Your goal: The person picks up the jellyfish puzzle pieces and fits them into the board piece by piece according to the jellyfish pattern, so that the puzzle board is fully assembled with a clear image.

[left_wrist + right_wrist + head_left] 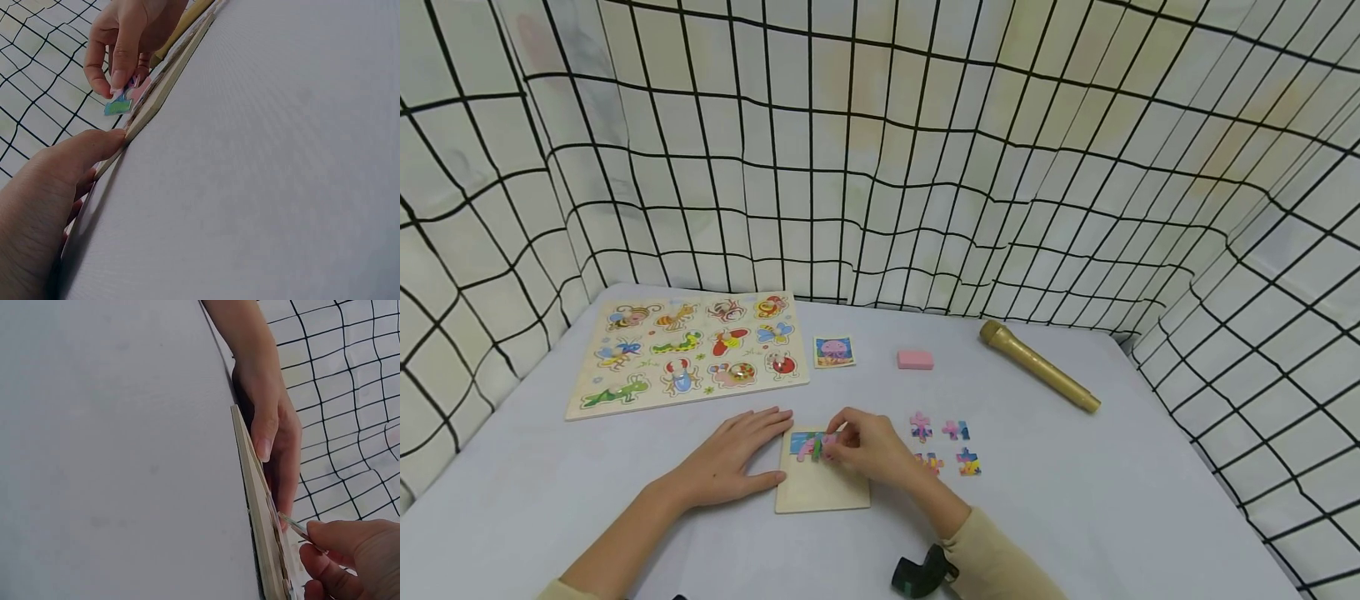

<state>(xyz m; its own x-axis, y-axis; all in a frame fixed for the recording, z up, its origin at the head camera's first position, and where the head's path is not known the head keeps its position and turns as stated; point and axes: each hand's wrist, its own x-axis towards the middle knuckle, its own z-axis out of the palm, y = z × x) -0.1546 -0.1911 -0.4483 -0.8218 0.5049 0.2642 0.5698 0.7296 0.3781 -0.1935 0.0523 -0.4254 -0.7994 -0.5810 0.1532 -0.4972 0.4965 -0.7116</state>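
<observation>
A small wooden puzzle tray (pixel 823 493) lies before me, with blue and pink pieces (pixel 802 443) in its upper left part. My left hand (pixel 736 460) rests at the tray's left side with fingers extended, its thumb touching the edge. Over the tray's upper part, my right hand (pixel 874 448) pinches a jigsaw piece (pixel 117 107) between thumb and fingers. In the right wrist view that jigsaw piece (pixel 295 527) is tilted, one end close to the tray's surface. Several loose jigsaw pieces (pixel 968 462) lie on the table right of my right hand, one of them partly covered by it.
A large insect puzzle board (pixel 703 342) lies at the back left. Beside it are a small picture card (pixel 833 352), a pink block (pixel 915 360) and a gold microphone-shaped object (pixel 1041 367). White walls with black netting (pixel 865 175) enclose the table (pixel 1112 517).
</observation>
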